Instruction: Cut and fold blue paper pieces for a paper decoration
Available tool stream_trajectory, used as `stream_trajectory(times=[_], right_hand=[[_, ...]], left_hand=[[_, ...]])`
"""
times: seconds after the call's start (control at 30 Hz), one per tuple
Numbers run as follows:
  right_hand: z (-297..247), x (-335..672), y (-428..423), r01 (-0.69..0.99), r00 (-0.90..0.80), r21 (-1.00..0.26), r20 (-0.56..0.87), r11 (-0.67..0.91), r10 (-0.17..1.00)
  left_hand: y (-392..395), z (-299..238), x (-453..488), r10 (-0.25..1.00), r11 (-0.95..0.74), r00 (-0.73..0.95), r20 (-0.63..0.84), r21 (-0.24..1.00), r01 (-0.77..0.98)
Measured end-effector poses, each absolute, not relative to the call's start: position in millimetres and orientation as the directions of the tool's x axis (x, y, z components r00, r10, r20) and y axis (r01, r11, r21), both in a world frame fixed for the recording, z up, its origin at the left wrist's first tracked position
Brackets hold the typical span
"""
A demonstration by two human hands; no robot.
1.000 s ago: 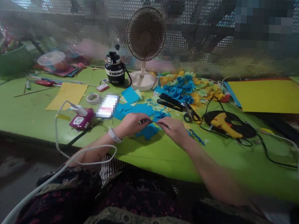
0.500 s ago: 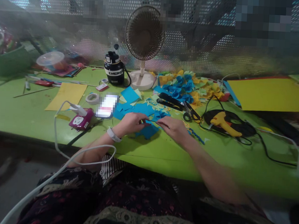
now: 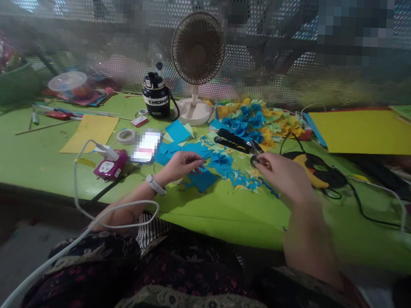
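My left hand (image 3: 180, 164) hovers over the green table (image 3: 36, 159), its fingers pinched on a thin blue paper strip that points right. Under it lie blue paper squares (image 3: 202, 179) and small folded blue stars (image 3: 222, 162). My right hand (image 3: 285, 176) is out to the right, with thumb and fingers closed on the black handle loop of the scissors (image 3: 256, 159). The scissor blades point up towards a black stapler (image 3: 232, 140).
A yellow glue gun (image 3: 313, 174) on coiled black cable lies just beyond my right hand. A phone (image 3: 146, 146), tape roll (image 3: 127, 135), pink adapter (image 3: 108, 168) with white cable, black jug (image 3: 156, 100), fan (image 3: 197, 57), paper flower pile (image 3: 258, 120) and yellow sheets (image 3: 368, 131) are also there.
My right hand let go of the strip and moved right and away to the scissors' handle. My left hand stayed in place with the strip.
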State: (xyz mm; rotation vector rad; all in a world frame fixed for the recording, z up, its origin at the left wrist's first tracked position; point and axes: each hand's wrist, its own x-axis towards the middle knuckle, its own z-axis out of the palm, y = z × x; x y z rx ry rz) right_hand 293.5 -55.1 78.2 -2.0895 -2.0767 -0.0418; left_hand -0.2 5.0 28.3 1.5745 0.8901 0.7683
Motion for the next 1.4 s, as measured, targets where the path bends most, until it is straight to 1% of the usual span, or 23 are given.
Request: stream_trajectory(times=[0.07,0.17,0.23,0.33,0.4,0.47,0.57,0.63,0.7,0.73,0.8,0.9,1.0,1.1,1.2,1.3,1.4], right_hand=[[84,305,-59,0.998,0.065,-0.014,-0.011,-0.066,0.998],[83,310,-61,0.993,0.111,0.061,-0.202,-0.1,0.973],[80,308,-60,0.991,0.125,0.084,-0.275,-0.106,0.953],[74,307,-59,0.99,0.129,0.091,-0.294,-0.107,0.947],[73,310,-59,0.989,0.141,0.088,-0.275,-0.121,0.951],[74,315,-60,0.989,0.144,0.053,-0.245,-0.135,0.959],[81,316,-63,0.99,0.079,-0.1,-0.151,-0.095,0.985],[86,308,-63,0.968,-0.007,-0.252,-0.041,-0.003,0.999],[90,293,-62,0.899,-0.112,-0.414,0.092,0.141,0.989],[90,283,-60,0.853,-0.155,-0.477,0.159,0.213,0.975],[87,263,-54,0.765,-0.24,-0.544,0.253,0.343,0.937],[74,238,-42,0.704,-0.329,-0.549,0.31,0.451,0.892],[57,225,-33,0.685,-0.37,-0.528,0.34,0.502,0.864],[44,222,-31,0.677,-0.361,-0.528,0.37,0.513,0.856],[37,223,-34,0.676,-0.369,-0.526,0.366,0.517,0.854],[33,223,-36,0.696,-0.376,-0.49,0.374,0.525,0.848],[29,223,-37,0.723,-0.358,-0.441,0.42,0.532,0.834]], left_hand=[[5,32,0,0.869,-0.014,0.495,-0.032,0.996,0.088],[3,38,-1,0.877,0.069,0.476,-0.063,0.998,0.005],[3,40,-1,0.888,0.105,0.455,-0.073,0.993,-0.046],[2,40,0,0.894,0.143,0.439,-0.09,0.986,-0.089],[3,39,0,0.893,0.165,0.437,-0.104,0.981,-0.104],[4,38,1,0.891,0.183,0.439,-0.116,0.976,-0.113],[5,37,1,0.887,0.196,0.445,-0.125,0.974,-0.118],[5,36,0,0.884,0.198,0.451,-0.123,0.972,-0.124],[5,36,0,0.881,0.202,0.458,-0.119,0.97,-0.138],[5,36,0,0.879,0.208,0.461,-0.119,0.967,-0.147],[5,35,0,0.878,0.223,0.462,-0.124,0.961,-0.165],[6,34,0,0.88,0.237,0.454,-0.135,0.956,-0.174],[6,33,0,0.878,0.242,0.459,-0.136,0.953,-0.18],[5,33,0,0.875,0.242,0.469,-0.121,0.948,-0.207],[5,33,0,0.869,0.238,0.485,-0.101,0.944,-0.23],[5,31,1,0.859,0.242,0.504,-0.087,0.937,-0.251],[5,29,2,0.847,0.262,0.525,-0.085,0.926,-0.271]])
